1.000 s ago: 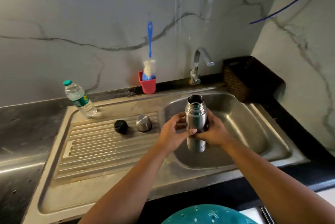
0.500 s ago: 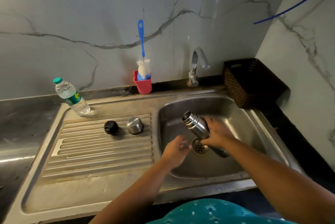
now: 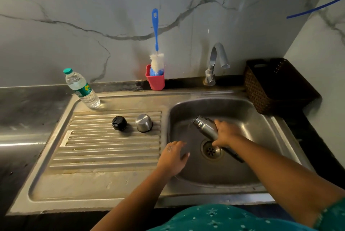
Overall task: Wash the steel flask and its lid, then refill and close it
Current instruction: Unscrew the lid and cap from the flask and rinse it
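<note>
My right hand point(image 3: 225, 133) grips the steel flask point(image 3: 205, 128) around its middle, over the sink basin point(image 3: 242, 111). The flask is tipped with its open mouth pointing up and to the left, its base low near the drain point(image 3: 211, 150). My left hand point(image 3: 173, 156) hovers at the basin's left wall, fingers spread and holding nothing. On the ribbed drainboard point(image 3: 104, 148) stand the flask's black inner lid point(image 3: 119, 123) and, right of it, its steel cap point(image 3: 144, 123), upside down.
A plastic water bottle point(image 3: 81, 88) stands at the drainboard's back left. A blue bottle brush point(image 3: 156, 43) sits in a red holder point(image 3: 155, 79) by the wall. The tap point(image 3: 214, 62) is behind the basin; a dark woven basket point(image 3: 276, 85) is at the right.
The flask went from upright in both hands to tilted low in the basin. My left hand let go and moved left; my right hand keeps the flask.
</note>
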{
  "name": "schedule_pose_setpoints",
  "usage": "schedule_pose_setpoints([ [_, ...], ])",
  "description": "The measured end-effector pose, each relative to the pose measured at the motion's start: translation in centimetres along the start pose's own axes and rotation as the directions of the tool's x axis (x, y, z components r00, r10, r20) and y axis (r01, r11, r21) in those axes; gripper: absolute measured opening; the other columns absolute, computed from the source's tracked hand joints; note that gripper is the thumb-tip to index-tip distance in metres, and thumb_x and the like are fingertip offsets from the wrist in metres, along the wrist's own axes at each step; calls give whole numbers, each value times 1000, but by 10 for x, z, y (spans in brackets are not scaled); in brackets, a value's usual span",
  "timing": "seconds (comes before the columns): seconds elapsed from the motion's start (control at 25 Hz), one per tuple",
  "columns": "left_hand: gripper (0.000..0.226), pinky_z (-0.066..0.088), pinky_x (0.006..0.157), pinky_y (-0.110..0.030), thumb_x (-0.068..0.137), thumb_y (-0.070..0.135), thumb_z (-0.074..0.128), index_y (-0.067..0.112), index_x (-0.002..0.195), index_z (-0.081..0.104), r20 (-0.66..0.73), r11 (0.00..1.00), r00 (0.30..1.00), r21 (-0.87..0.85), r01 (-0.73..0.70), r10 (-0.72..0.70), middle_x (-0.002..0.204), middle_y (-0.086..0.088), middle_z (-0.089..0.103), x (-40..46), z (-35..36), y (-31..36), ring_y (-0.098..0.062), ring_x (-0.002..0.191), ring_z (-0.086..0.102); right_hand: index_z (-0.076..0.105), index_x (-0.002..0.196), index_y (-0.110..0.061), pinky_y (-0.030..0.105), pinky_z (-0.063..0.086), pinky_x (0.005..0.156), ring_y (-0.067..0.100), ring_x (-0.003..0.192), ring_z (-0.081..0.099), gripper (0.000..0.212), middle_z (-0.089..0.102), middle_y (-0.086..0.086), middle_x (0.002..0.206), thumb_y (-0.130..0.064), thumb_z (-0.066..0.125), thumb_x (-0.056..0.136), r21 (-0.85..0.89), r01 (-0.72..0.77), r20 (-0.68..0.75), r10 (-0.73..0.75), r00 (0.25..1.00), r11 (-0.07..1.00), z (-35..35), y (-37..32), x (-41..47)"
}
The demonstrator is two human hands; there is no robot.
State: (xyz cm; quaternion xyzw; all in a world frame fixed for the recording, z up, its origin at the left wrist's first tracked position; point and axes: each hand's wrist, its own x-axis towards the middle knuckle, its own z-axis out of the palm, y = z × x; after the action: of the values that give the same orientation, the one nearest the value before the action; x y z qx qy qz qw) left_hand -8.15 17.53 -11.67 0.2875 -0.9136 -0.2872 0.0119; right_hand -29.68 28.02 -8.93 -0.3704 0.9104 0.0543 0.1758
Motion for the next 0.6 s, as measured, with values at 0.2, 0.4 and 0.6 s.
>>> schedule_pose_setpoints([
  [0.2, 52, 32, 108, -26, 96, 41, 56, 18, 143, 45, -71, 998, 997, 56, -21, 25, 141, -2, 50, 0, -3, -3, -20, 133, 43, 42, 114, -25, 34, 52, 75, 27, 99, 61, 78, 59, 3, 112, -48, 82, 51, -7, -4, 24, 5, 1000, 1000, 0, 0, 6],
  [0.4, 82, -14, 118, -41, 96, 64, 16, 12, 157, 4, -191, 939, 968, 272, 213, -164, 165, -12, -2, -12, -6, -26, -30, 152, -7, 42, 118, -25, 35, 53, 75, 27, 99, 62, 83, 59, 3, 113, -47, 83, 50, -14, -18, 43, 18, 999, 1000, 2, 2, 8],
  [0.6, 97, -10, 118, -39, 80, 67, -4, 9, 157, 11, -216, 933, 951, 234, 272, -223, 165, -13, 5, -20, -8, -53, -30, 152, 1, 42, 116, -26, 35, 54, 74, 26, 99, 61, 82, 59, 1, 110, -46, 83, 49, -33, -31, 55, 33, 998, 999, 4, 0, 9],
])
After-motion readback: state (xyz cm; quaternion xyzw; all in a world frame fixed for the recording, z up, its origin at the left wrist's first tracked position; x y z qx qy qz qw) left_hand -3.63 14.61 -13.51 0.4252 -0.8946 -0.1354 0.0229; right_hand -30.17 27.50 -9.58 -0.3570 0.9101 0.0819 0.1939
